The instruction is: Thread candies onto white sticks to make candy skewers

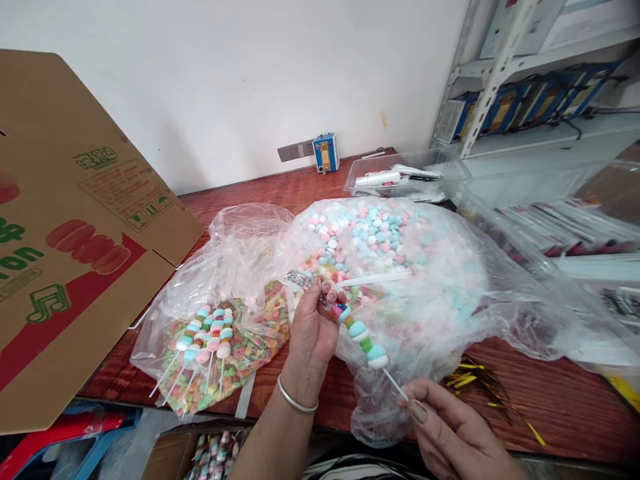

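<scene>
At the near edge of the marshmallow bag (440, 267), the marshmallow candy skewer (370, 345) slants between parted hands: the left hand (316, 330), nearer the bag, grips its candied top, the right hand (453, 423) pinches the bare stick's (395, 383) lower end.

On the cardboard box (85, 207), you can read the green letters "on" (27, 257) at the end of a word cut off by the view's edge. You also find a green music-note sign (49, 302) below that word and three green handling pictograms (149, 212) in a row, the rightmost an umbrella, to its upper right. The green characters (95, 158) near the box's upper edge and the red text block (116, 181) beneath them are too indistinct to read.
</scene>
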A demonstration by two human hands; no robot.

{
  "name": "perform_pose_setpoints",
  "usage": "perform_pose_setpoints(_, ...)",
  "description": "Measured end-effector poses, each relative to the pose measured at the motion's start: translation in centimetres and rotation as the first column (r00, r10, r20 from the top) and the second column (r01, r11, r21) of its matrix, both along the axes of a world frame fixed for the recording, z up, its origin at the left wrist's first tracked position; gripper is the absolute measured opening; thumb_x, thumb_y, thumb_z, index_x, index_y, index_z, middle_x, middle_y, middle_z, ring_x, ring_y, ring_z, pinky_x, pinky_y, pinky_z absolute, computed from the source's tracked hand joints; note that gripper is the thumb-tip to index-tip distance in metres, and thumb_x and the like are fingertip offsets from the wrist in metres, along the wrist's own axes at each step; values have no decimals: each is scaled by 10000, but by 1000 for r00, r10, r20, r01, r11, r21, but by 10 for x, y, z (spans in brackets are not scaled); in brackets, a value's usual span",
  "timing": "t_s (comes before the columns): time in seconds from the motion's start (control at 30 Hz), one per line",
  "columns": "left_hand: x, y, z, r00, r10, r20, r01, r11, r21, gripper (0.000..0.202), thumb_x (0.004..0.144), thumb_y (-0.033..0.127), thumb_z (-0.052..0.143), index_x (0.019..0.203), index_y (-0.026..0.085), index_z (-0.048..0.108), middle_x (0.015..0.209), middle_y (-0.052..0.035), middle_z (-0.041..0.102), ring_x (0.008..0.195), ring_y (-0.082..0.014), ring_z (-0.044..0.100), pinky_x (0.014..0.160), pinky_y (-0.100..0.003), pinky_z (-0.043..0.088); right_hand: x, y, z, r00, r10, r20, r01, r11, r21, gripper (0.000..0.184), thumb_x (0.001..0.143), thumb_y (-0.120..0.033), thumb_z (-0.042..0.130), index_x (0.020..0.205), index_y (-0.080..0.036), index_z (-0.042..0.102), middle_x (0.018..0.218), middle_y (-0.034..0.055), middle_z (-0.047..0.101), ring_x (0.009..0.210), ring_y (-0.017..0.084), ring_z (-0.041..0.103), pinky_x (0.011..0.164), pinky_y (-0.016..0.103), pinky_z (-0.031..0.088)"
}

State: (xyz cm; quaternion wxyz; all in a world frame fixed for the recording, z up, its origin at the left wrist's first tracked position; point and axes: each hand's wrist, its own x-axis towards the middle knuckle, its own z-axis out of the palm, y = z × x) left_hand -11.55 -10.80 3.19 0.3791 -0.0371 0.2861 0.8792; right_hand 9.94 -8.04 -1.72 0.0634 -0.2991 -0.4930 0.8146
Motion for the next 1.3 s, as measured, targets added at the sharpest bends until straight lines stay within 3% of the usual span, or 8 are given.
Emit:
perform_pose_setpoints(0.1, 3, 5, 1, 999, -27, 33, 27, 1000, -8, 115, 832, 166, 687, 763, 144, 598, 642, 57, 498, 507, -30, 451, 622, -199, 503, -3, -10, -1, 998, -55, -31, 45, 964, -261, 407, 825, -615, 619, 887, -213, 599, 507, -119, 212, 411, 42, 102, 389, 177, 148)
perform_pose_setpoints(0.2, 5, 8, 0, 999, -35, 31, 36, 998, -60, 192, 823, 193, 705, 701, 142, 566, 625, 56, 484, 519, -42, 457, 670, -239, 531, -5, -12, -4, 995, -91, -35, 79, 963, -257, 415, 826, -610, 623, 875, -199, 597, 491, -121, 225, 401, 38, 114, 386, 175, 152)
perform_pose_setpoints(0.33, 8, 11, -2, 999, -42, 33, 46, 991, -126, 249, 813, 220, 718, 657, 141, 541, 604, 41, 491, 552, -65, 493, 699, -265, 546, -6, -4, -9, 1000, -18, 14, 16, 993, 120, 458, 832, -642, 588, 829, -184, 589, 495, -75, 396, 404, 56, 261, 392, 188, 169)
perform_pose_setpoints(0.47, 10, 13, -2, 1000, -24, 20, 27, 990, -136, 186, 840, 186, 675, 703, 137, 558, 620, 39, 513, 546, -58, 498, 745, -291, 557, -5, 5, -5, 998, -53, 42, 24, 856, 516, 434, 874, -593, 536, 753, -184, 619, 560, -27, 511, 490, 112, 430, 469, 224, 323)
perform_pose_setpoints(0.57, 12, 13, 1, 1000, -24, 8, 25, 992, -127, 181, 817, 178, 697, 717, 143, 551, 639, 43, 515, 551, -58, 503, 745, -294, 556, -4, 9, -3, 996, -72, 48, 29, 805, 593, 414, 903, -552, 505, 729, -192, 611, 564, -23, 522, 522, 130, 468, 503, 237, 350)
perform_pose_setpoints(0.83, 16, 9, -2, 984, -169, -51, 167, 985, -42, 225, 761, 258, 773, 877, 151, 612, 649, 66, 487, 544, -50, 491, 672, -241, 519, -1, 10, -11, 999, 39, -29, -37, 996, 87, 437, 883, -614, 535, 833, -182, 580, 432, -98, 325, 402, 63, 198, 417, 224, 110)
perform_pose_setpoints(0.93, 25, 13, -5, 974, -224, -47, 222, 975, -29, 238, 763, 267, 774, 903, 152, 619, 611, 82, 445, 521, -44, 466, 674, -236, 518, -4, 5, -11, 995, -28, -95, 20, 996, -88, 376, 906, -548, 550, 842, -177, 563, 425, -117, 276, 418, 58, 154, 436, 225, 129)
perform_pose_setpoints(1.3, 20, 11, -2, 945, -321, -59, 324, 945, 51, 395, 818, 453, 675, 1047, 132, 656, 808, -29, 609, 786, -160, 629, 860, -363, 529, -4, 7, -8, 988, -92, -120, 72, 983, -168, 364, 876, -532, 603, 808, -176, 561, 420, -120, 259, 422, 58, 150, 448, 224, 146)
